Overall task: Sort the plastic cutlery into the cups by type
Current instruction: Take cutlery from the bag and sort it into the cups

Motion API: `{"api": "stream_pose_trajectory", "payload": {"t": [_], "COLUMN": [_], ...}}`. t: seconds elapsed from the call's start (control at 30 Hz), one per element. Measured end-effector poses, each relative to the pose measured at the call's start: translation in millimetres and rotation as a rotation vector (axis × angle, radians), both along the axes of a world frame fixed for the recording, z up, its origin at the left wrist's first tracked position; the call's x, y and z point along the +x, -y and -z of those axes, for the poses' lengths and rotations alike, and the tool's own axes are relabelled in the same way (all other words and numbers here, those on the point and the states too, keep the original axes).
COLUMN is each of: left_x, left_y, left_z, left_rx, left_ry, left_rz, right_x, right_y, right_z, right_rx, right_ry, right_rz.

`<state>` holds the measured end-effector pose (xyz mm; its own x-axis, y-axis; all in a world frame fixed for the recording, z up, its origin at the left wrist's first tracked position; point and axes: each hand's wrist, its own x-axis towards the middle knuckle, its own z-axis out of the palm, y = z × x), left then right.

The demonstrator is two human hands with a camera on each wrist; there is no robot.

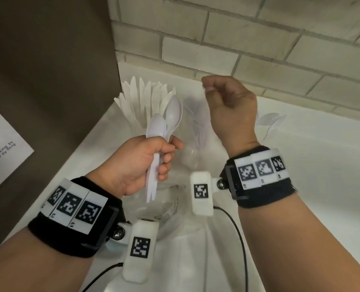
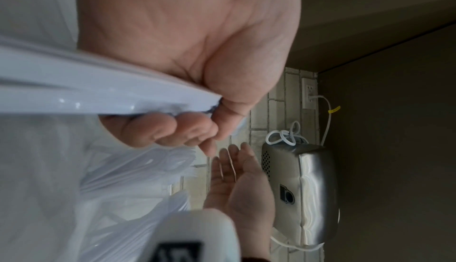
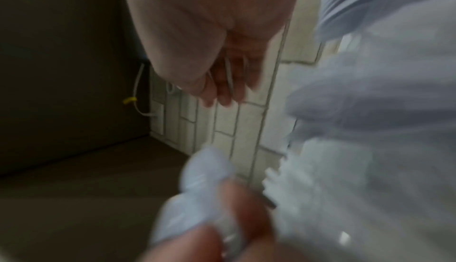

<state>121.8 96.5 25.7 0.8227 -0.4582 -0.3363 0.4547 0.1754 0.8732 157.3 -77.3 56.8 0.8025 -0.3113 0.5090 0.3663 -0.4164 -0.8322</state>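
Note:
My left hand (image 1: 164,159) grips a bundle of white plastic spoons (image 1: 170,116) by the handles, bowls up, above a clear cup (image 1: 168,207) near me. The left wrist view shows the fingers (image 2: 172,127) curled round the spoon handles (image 2: 98,90). My right hand (image 1: 210,89) is raised over a middle clear cup (image 1: 196,125) that holds clear cutlery; its fingers hang relaxed and hold nothing. A third cup at the back left is packed with white knives (image 1: 141,98). Several loose spoons (image 1: 269,121) lie on the white counter (image 1: 311,175) to the right. The right wrist view is blurred.
A pale brick wall (image 1: 259,49) closes the back and a brown panel (image 1: 48,70) the left, with a paper sign (image 1: 0,150) on it. Black cables (image 1: 238,228) run across the counter near me. A steel appliance (image 2: 308,188) and a wall outlet (image 2: 309,90) show in the left wrist view.

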Motion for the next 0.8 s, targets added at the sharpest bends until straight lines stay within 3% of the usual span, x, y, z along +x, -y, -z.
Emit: {"api": "stream_pose_trajectory", "payload": {"t": [0.1, 0.17, 0.47, 0.73, 0.8], "left_x": [-2.6, -4.6, -6.8, -3.2, -3.7], "left_y": [3.7, 6.7, -1.4, -0.7, -0.4], "left_z": [-2.1, -2.8, -1.6, -1.3, -2.0], "left_rx": [0.044, 0.106, 0.023, 0.005, -0.021], "left_ry": [0.049, 0.094, 0.044, -0.045, -0.049], "left_rz": [-0.021, -0.038, 0.054, 0.091, 0.088], "right_x": [-16.4, -22.6, -25.9, -32.6, -37.8], "right_y": [-19.6, -26.5, -26.2, -36.8, -35.6], "right_z": [-8.3, -7.7, -3.3, 1.4, -0.6], "right_rx": [-0.028, -0.098, 0.206, 0.188, 0.037], "right_ry": [-0.384, -0.505, -0.58, -0.658, -0.612], "right_rz": [-0.124, -0.194, -0.481, -0.522, -0.538]}}
